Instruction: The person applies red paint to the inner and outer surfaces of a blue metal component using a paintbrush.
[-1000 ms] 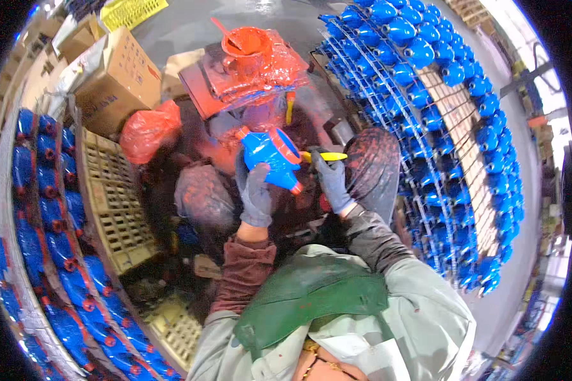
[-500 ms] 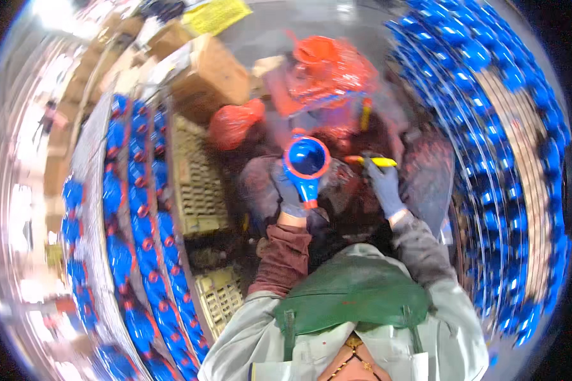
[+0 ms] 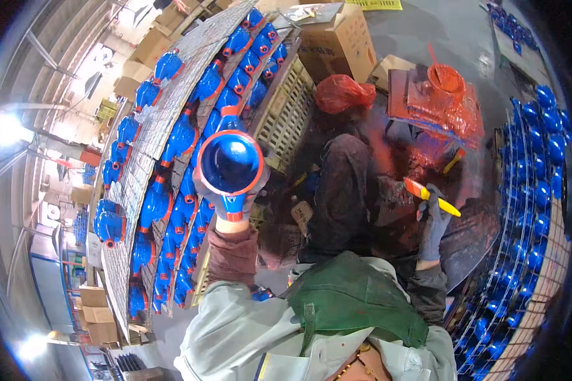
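Your left hand (image 3: 253, 190) is wrapped around the blue fitting (image 3: 230, 163) from below, its red-rimmed mouth toward you, in front of the wire rack (image 3: 152, 124); your right hand (image 3: 435, 222) is closed on the yellow-handled brush (image 3: 421, 190), well to the rack's right. This looks like handling the fitting near the rack, brush apart; the next move seems to call for guarding its rim from the rack's other fittings (image 3: 181, 136).

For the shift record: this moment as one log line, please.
left hand: holds blue part; right hand: holds yellow-handled brush; brush: apart from part; left: racked blue parts
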`<state>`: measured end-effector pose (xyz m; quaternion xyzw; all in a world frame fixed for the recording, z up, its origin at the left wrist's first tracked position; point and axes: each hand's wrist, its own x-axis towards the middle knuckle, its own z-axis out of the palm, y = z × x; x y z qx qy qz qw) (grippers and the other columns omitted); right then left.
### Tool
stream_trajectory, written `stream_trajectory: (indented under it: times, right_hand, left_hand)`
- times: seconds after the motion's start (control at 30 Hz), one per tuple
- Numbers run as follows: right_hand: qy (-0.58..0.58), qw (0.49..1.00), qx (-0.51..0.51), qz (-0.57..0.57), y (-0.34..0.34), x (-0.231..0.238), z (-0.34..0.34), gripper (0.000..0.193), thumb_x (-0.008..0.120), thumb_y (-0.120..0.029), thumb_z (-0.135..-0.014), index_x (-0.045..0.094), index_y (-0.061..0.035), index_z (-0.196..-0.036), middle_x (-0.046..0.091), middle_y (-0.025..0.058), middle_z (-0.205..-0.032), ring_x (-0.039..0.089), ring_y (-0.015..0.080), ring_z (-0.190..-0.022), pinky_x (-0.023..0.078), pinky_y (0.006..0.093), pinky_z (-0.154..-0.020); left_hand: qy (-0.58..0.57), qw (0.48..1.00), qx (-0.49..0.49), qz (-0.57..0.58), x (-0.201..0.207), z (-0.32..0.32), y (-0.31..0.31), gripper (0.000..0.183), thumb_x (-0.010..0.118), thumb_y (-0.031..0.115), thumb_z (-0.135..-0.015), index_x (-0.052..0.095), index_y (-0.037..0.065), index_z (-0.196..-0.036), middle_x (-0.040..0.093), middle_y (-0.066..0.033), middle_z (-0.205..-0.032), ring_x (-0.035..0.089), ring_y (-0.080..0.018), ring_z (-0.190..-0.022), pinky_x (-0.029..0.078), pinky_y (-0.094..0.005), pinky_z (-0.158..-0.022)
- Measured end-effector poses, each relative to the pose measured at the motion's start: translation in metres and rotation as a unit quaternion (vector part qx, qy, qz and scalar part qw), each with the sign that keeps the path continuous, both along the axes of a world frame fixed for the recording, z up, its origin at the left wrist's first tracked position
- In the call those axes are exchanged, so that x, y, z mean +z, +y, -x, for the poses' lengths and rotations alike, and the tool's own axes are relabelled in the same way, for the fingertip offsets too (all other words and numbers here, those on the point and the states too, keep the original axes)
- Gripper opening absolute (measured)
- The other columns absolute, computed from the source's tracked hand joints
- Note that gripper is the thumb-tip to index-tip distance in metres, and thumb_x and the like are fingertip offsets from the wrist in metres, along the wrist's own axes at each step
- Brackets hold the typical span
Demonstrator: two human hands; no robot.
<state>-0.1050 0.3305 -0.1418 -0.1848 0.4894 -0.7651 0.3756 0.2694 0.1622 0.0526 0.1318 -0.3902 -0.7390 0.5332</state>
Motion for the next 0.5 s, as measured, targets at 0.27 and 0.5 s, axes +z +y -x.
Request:
stream_trajectory:
  times: [0.27, 0.5]
  right_hand:
    - [0.067, 0.994, -0.051, 0.073, 0.021, 0.090, -0.037, 0.031, 0.051, -0.019, -0.099, 0.059, 0.0040, -0.119, 0.058, 0.0039, -0.082, 0.046, 0.0077, -0.059, 0.036, 0.0216, -0.054]
    - [0.269, 0.839, 0.143, 0.451, 0.009, 0.166, -0.065, 0.031, 0.060, -0.021, -0.090, 0.058, 0.0060, -0.105, 0.059, 0.0074, -0.067, 0.054, 0.0170, -0.055, 0.047, 0.0351, -0.058]
  left_hand:
    - [0.034, 0.989, 0.141, 0.018, -0.025, 0.080, 0.051, 0.081, 0.067, 0.050, -0.075, 0.044, 0.001, -0.135, 0.055, -0.0221, -0.125, 0.060, -0.0347, -0.105, 0.052, -0.0436, -0.086]
    - [0.009, 0.995, 0.039, 0.096, -0.048, 0.069, 0.047, 0.078, 0.064, 0.046, -0.075, 0.043, 0.005, -0.138, 0.050, -0.0171, -0.137, 0.050, -0.0338, -0.123, 0.040, -0.0516, -0.104]
